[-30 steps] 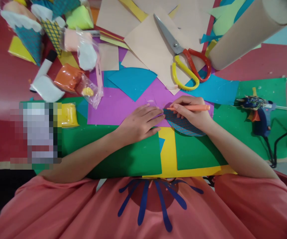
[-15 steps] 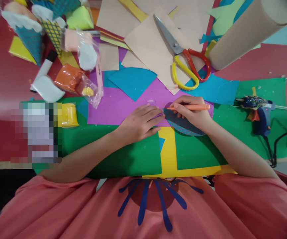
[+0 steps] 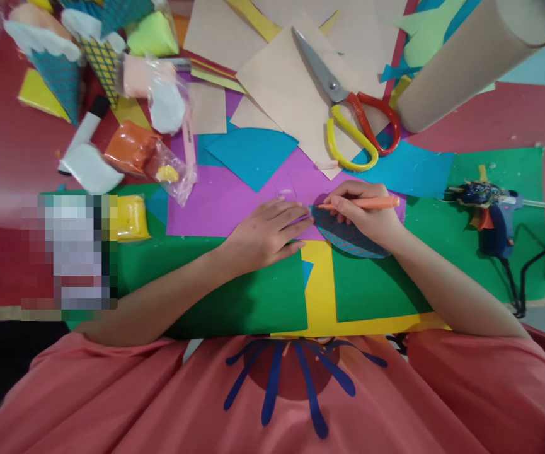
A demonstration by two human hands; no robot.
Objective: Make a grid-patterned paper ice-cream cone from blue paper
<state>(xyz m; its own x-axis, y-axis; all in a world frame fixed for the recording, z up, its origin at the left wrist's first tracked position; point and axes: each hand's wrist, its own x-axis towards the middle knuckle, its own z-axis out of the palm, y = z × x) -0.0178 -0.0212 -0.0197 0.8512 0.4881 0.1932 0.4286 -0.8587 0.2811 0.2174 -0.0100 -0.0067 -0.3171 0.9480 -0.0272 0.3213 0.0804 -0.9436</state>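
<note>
No writing or label can be read.

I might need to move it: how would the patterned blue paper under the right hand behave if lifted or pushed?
The patterned blue paper looks thin and flat, so it is probably light and bendy. It lies partly on a smooth-looking green sheet, so it might slide, though the right hand over it may hold it back.

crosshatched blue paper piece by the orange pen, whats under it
The crosshatched blue paper piece overlaps the purple sheet and, along its curved lower edge, the green sheet. What lies beneath its middle is covered, and the right hand hides part of the piece.
</note>
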